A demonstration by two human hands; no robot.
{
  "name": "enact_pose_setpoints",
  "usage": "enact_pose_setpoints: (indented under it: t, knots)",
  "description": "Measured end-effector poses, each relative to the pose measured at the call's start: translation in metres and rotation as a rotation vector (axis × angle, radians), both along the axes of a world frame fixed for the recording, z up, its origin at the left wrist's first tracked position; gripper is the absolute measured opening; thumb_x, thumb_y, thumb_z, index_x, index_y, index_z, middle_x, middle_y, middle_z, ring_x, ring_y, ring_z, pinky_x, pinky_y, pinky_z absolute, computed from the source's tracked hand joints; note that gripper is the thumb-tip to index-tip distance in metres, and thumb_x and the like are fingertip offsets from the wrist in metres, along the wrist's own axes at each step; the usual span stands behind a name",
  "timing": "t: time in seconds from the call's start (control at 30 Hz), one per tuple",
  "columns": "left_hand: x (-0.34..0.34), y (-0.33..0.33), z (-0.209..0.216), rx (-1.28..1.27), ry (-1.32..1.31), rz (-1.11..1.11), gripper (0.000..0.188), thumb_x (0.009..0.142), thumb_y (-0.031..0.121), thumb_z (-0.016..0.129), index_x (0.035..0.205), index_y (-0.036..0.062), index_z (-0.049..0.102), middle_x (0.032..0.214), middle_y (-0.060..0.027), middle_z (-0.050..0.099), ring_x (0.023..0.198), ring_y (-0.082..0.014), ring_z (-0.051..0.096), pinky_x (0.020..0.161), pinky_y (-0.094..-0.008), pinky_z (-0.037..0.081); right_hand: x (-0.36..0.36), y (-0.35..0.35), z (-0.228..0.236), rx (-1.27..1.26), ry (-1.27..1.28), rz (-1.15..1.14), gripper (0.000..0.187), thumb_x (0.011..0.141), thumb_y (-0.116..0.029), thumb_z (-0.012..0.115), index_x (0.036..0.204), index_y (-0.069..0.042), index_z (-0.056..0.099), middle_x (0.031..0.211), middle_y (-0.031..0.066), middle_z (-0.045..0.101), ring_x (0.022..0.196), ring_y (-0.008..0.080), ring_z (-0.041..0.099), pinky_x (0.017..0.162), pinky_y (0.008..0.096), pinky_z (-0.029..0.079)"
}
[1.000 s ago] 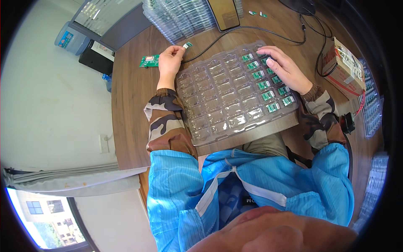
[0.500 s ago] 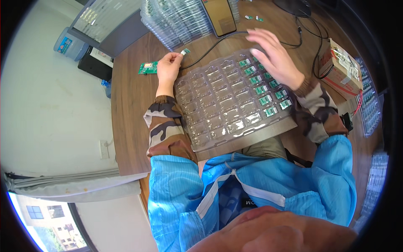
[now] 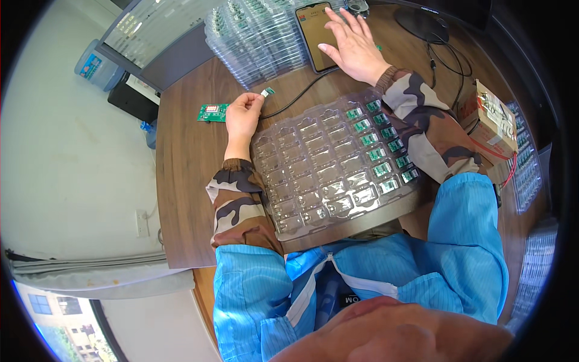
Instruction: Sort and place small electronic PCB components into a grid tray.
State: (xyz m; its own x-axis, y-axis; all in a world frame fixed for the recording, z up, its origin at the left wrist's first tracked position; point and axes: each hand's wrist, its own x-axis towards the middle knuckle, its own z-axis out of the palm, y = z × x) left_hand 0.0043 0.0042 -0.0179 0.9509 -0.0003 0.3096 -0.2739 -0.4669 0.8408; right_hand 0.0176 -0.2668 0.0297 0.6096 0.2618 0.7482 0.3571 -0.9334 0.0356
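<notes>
My left hand (image 3: 242, 119) is closed, with thumb and finger pinching a small green circuit board (image 3: 269, 92) just beyond the tray's far left corner. Beside that hand lies a larger green board (image 3: 211, 113) with a red-lit display, its right end partly behind my fingers. My right hand (image 3: 358, 53) is open, fingers spread, at the right side of a propped-up phone (image 3: 315, 43); whether a fingertip touches the screen I cannot tell. Before me sits a clear plastic tray (image 3: 310, 166) with pockets. Small green boards (image 3: 377, 154) fill its right-hand columns; my right sleeve overlaps its far right corner.
Stacked clear trays with boards (image 3: 256, 45) stand behind the phone's left side. A black cable (image 3: 297, 93) runs between phone and tray. At the right are a cardboard box (image 3: 496, 123), more filled trays (image 3: 526, 163) and a black monitor stand (image 3: 416, 23).
My right hand has moved from above the tray's far right part to the phone. The larger board's display now shows red. My left hand keeps its pinch; the whole view has shifted slightly.
</notes>
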Motion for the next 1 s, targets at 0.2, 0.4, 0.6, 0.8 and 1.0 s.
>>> enact_pose_setpoints:
  t: [0.2, 0.4, 0.6, 0.8, 1.0]
  knots:
    - [0.004, 0.002, -0.002, 0.000, -0.004, -0.002, 0.017, 0.074, 0.020, 0.062, 0.079, 0.0034, 0.063, 0.058, 0.0023, 0.054, 0.052, -0.0047, 0.047, 0.051, -0.0202, 0.039, -0.022, -0.012, -0.010, 0.059, 0.001, 0.014, 0.045, 0.084, -0.037, 0.045, 0.112, -0.002, 0.041, 0.129, 0.0167, 0.032, 0.121, 0.0321, 0.025, 0.100, 0.0429, 0.018]
    - [0.002, 0.001, 0.001, 0.016, 0.001, -0.005, 0.017, 0.073, 0.020, 0.062, 0.078, 0.0037, 0.063, 0.060, 0.0018, 0.056, 0.053, -0.0052, 0.049, 0.052, -0.0200, 0.040, -0.039, -0.037, -0.031, 0.190, 0.106, 0.005, 0.046, 0.085, -0.039, 0.043, 0.111, -0.001, 0.043, 0.125, 0.0202, 0.036, 0.118, 0.0344, 0.029, 0.098, 0.0425, 0.022]
    - [0.002, 0.001, 0.002, 0.047, 0.000, -0.004, 0.018, 0.073, 0.021, 0.062, 0.079, 0.0036, 0.063, 0.061, 0.0010, 0.056, 0.053, -0.0055, 0.050, 0.053, -0.0201, 0.040, -0.058, -0.046, -0.033, 0.424, 0.388, 0.033, 0.040, 0.087, -0.038, 0.038, 0.104, -0.002, 0.048, 0.101, 0.0168, 0.054, 0.098, 0.0325, 0.048, 0.081, 0.0386, 0.039]
    - [0.002, 0.002, 0.001, 0.057, -0.012, -0.006, 0.018, 0.073, 0.021, 0.062, 0.079, 0.0036, 0.063, 0.061, 0.0011, 0.056, 0.053, -0.0058, 0.050, 0.052, -0.0206, 0.040, -0.061, -0.046, -0.040, 0.359, 0.456, 0.007, 0.040, 0.089, -0.038, 0.033, 0.097, -0.005, 0.054, 0.086, 0.0152, 0.059, 0.086, 0.0310, 0.054, 0.072, 0.0396, 0.042]
    - [0.005, 0.003, -0.001, 0.111, -0.011, 0.011, 0.021, 0.071, 0.023, 0.063, 0.079, 0.0041, 0.063, 0.064, -0.0012, 0.059, 0.058, -0.0086, 0.053, 0.058, -0.0229, 0.043, -0.059, -0.047, -0.044, 0.339, 0.396, 0.028, 0.041, 0.089, -0.037, 0.032, 0.096, -0.005, 0.056, 0.086, 0.0148, 0.059, 0.088, 0.0308, 0.052, 0.074, 0.0397, 0.041]
